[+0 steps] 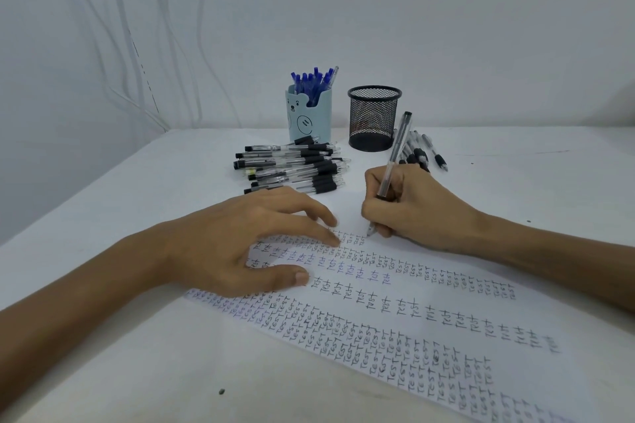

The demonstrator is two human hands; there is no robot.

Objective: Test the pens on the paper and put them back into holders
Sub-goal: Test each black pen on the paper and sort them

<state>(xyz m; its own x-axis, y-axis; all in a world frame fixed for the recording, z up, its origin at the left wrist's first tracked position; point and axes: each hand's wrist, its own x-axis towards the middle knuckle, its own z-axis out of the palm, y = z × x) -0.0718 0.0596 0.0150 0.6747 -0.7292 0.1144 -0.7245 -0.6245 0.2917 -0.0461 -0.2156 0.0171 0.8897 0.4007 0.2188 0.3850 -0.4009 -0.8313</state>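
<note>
Presently right fingers (371, 192) pinch one pen (398, 144); left fingers (309, 208) flat on paper (446, 300); two holders (308, 118) (374, 120).

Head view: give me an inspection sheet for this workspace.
Surface: white table; paper filled with rows of "test".
Job's things: blue holder with blue pens; mesh holder, no pens sticking out; pile of pens; loose pens beside it.
Clutter: dark speck on table.
Grips: left hand rests on paper; right hand holds pen, tip at paper.
Cables: thin lines on left wall, cords or shadows unclear.
Surroundings: plain white wall.
</note>
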